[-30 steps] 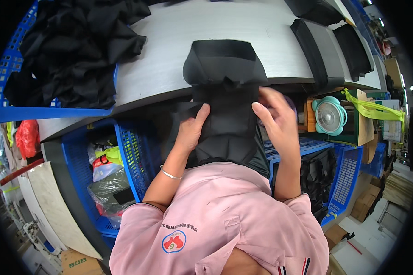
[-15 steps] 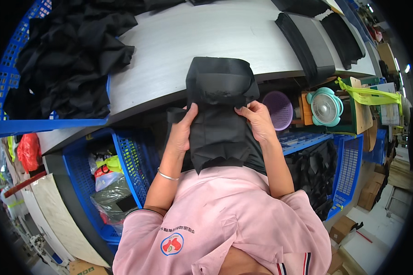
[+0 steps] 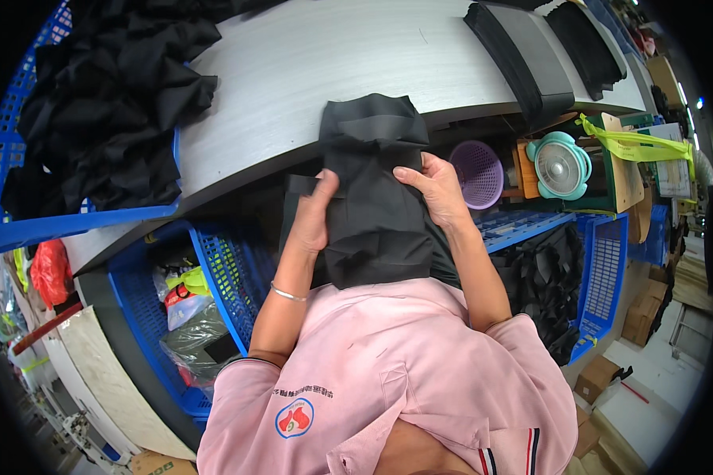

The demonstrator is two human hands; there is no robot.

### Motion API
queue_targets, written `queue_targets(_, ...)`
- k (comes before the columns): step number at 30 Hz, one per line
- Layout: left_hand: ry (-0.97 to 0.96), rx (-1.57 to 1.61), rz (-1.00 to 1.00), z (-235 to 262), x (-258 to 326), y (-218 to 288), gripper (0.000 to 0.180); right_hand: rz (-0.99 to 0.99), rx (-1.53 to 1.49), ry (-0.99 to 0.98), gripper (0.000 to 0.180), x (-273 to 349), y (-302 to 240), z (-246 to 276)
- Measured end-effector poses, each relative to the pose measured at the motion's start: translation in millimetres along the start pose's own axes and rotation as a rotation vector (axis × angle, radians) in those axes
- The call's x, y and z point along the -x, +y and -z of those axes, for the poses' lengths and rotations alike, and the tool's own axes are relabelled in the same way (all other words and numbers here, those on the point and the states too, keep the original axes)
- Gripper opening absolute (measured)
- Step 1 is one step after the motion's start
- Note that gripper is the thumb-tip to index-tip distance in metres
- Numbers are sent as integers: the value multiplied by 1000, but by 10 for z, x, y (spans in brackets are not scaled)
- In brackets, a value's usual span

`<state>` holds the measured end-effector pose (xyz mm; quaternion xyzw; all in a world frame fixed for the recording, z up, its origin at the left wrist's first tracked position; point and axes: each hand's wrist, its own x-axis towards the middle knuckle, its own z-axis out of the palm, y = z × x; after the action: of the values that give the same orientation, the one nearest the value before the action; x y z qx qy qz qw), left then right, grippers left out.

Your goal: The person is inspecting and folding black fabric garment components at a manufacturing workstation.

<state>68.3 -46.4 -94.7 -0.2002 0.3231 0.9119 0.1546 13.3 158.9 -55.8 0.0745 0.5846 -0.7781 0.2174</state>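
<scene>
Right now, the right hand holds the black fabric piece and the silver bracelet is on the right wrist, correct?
Not quite: the head view shows the silver bracelet on the left wrist. The right hand does hold the black fabric piece.

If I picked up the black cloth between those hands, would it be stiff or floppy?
The cloth would probably fold easily, since creases already run across it. It is likely light for its size: it looks thin where the right hand has its edge. Its mostly dull surface suggests it may not be very slippery.
</scene>
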Motion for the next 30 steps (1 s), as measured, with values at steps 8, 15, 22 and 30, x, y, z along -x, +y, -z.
queue_targets(8,47,-191,-132,-170,103,118,37,132,307,26,21,-6,197,-48)
queue_targets(15,-90,-7,-179,-23,-164,357,34,49,25,-31,32,117,-319,-343)
queue_targets(22,165,-83,-464,-358,-361,859,58,-4,126,-115,21,-284,-473,-300)
queue_targets(30,177,-1341,-1190,-372,-606,1182,37,1,362,67,20,-960,38,45)
